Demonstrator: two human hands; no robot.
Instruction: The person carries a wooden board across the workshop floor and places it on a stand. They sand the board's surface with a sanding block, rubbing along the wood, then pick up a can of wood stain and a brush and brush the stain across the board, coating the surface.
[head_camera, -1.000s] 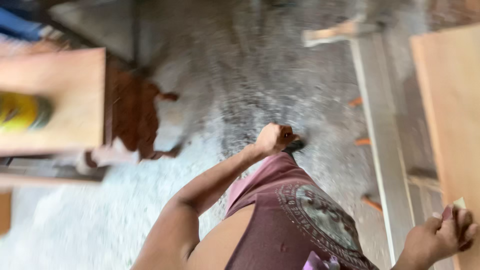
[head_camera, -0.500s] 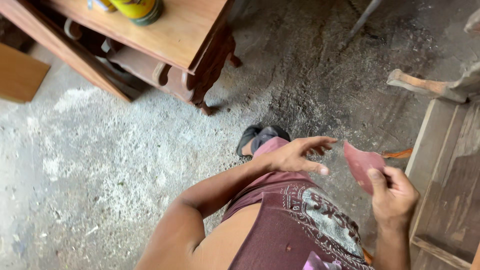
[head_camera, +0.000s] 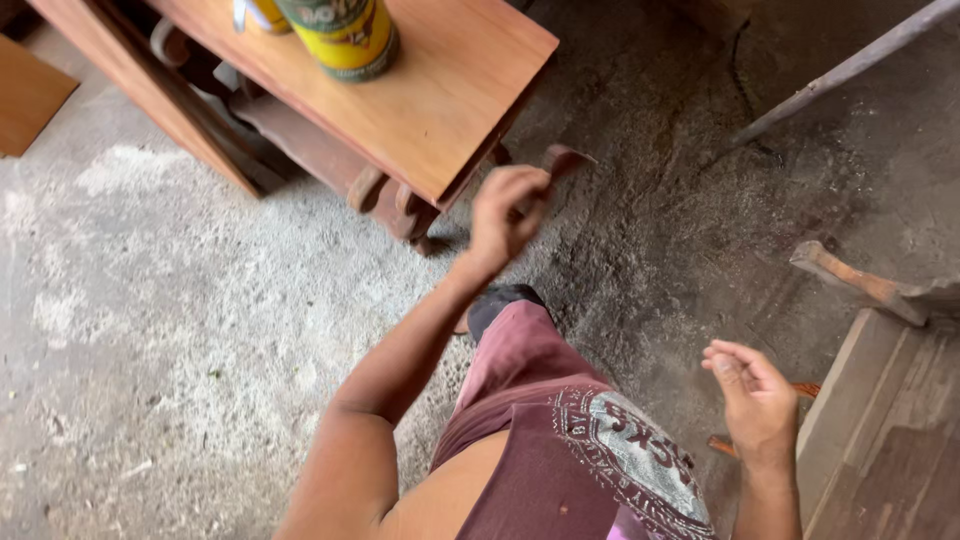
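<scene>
Your left hand (head_camera: 508, 215) pinches a reddish-brown sheet (head_camera: 562, 160), matt and rough-looking like sandpaper, just beside the wooden table (head_camera: 430, 105). That table top is smooth, reddish wood with a low sheen. On the table stands a can (head_camera: 340, 35), glossy yellow and green. The floor (head_camera: 180, 330) beneath the table is rough, dusty grey concrete. Your shorts (head_camera: 560, 440) are matt maroon cloth. Right of the table lies bare, unfinished timber (head_camera: 880, 430).
</scene>
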